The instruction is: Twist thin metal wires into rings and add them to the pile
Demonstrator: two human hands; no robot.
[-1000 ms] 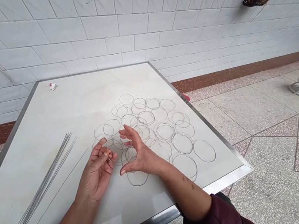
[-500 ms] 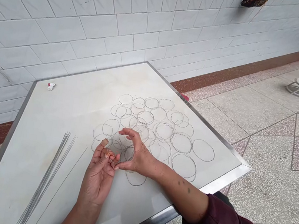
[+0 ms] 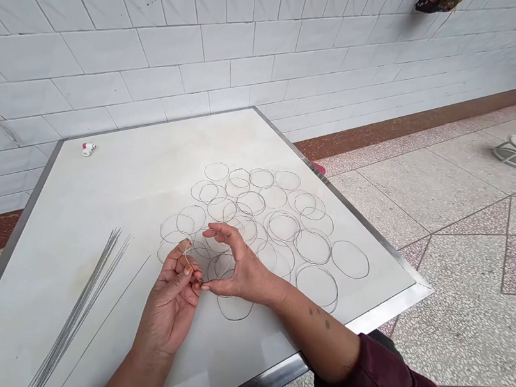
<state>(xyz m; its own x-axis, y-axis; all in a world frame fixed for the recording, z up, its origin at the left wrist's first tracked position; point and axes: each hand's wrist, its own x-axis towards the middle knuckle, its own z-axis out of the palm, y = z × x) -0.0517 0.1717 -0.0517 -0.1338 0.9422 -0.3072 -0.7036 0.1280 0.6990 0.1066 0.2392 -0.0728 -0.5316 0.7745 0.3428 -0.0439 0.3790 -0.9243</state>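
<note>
From the head view, the left hand (image 3: 169,309) lies palm up, its fingers (image 3: 191,272) curled and pinching a thin wire ring (image 3: 187,253), whose curve rises from the fingertips toward the far counter edge. The right hand (image 3: 245,276) is just beside it, thumb and forefinger spread wide, the thumb tip almost touching the wire's lower end, above loose rings (image 3: 285,214) on the white counter (image 3: 85,245).

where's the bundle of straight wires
In the head view, the bundle of straight metal wires lies on the left part of the white tabletop, left of the left hand, with a single loose wire between them.
</note>
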